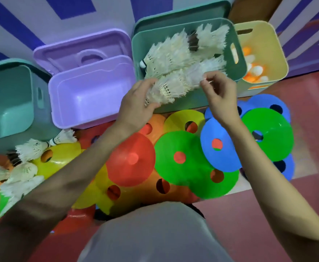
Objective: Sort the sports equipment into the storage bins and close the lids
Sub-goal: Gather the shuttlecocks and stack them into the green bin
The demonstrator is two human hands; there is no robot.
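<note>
Head view, four bins (230,44), both hands (136,106) (219,93) gripping one shuttlecock stack (183,82)

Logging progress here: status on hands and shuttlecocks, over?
Left hand and right hand both grip a shuttlecock stack over the green bin. Loose shuttlecocks left on floor. Nothing blocking.

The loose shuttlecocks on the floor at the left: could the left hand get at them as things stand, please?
Probably not at once: the left hand holds one end of a shuttlecock stack over the green bin. Nothing covers the loose shuttlecocks.
</note>
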